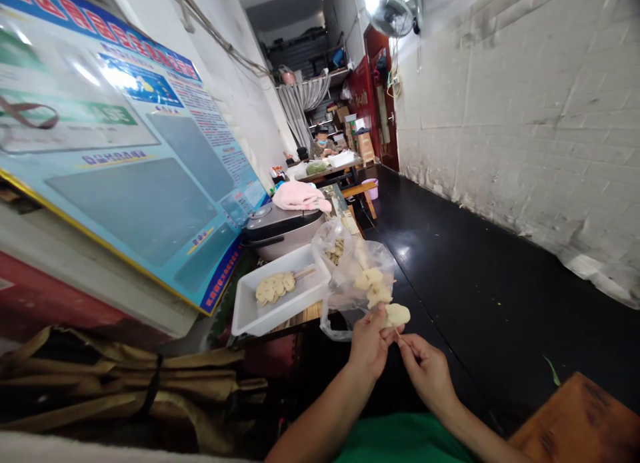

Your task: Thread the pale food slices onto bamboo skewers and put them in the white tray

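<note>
My left hand (369,343) is closed in a pinch on a pale, flat food piece (396,314) at the near end of a thin wooden skewer (400,335). Two more pale pieces (373,286) sit further up the same skewer. My right hand (426,370) is closed around the skewer's lower end, just below the left hand. Behind the skewer stands a clear plastic bag (345,276) holding more pieces. To the left, a white rectangular tray (250,310) carries one finished skewer (280,285) of similar pieces.
A metal rice cooker (280,230) with a pink cloth (300,196) stands behind the tray. A large poster board (125,136) leans at left. Dark floor (475,270) runs along a white brick wall (525,103). A person (323,143) sits far back. A wooden stool corner (580,416) is bottom right.
</note>
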{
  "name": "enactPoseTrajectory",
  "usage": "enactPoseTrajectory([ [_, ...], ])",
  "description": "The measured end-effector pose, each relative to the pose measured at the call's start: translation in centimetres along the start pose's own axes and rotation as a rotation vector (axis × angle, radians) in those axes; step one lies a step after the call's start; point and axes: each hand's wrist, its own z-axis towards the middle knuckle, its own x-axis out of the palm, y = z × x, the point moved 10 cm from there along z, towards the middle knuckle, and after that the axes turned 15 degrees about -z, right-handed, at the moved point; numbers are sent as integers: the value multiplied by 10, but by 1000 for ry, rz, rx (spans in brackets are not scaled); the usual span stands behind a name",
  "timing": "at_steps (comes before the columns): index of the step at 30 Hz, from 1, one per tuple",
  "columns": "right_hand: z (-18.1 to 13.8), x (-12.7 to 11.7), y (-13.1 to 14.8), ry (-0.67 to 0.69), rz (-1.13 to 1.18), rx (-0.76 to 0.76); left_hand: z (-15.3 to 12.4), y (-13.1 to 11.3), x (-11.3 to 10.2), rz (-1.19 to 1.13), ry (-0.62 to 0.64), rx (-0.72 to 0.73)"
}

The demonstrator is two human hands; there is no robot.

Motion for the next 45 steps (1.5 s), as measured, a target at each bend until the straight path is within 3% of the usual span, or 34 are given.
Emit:
enactPoseTrajectory([
  [6,1,2,-3,10,-19,2,-1,2,-4,-24,26,-22],
  [12,-5,7,-6,37,-36,19,7,-33,5,9,50,115],
  [17,-9,11,-6,55,-35,3,13,-43,4,59,2,126],
  [32,-4,9,-6,47,-51,15,8,-37,8,18,46,146],
  [36,-3,8,-8,31,-72,-1,6,-32,14,85,104,87],
  [40,-3,8,-7,17,-112,-42,8,-15,3,192,43,-55],
  [45,-6,10,-9,23,-104,-39,7,-12,7,98,105,-89],
])
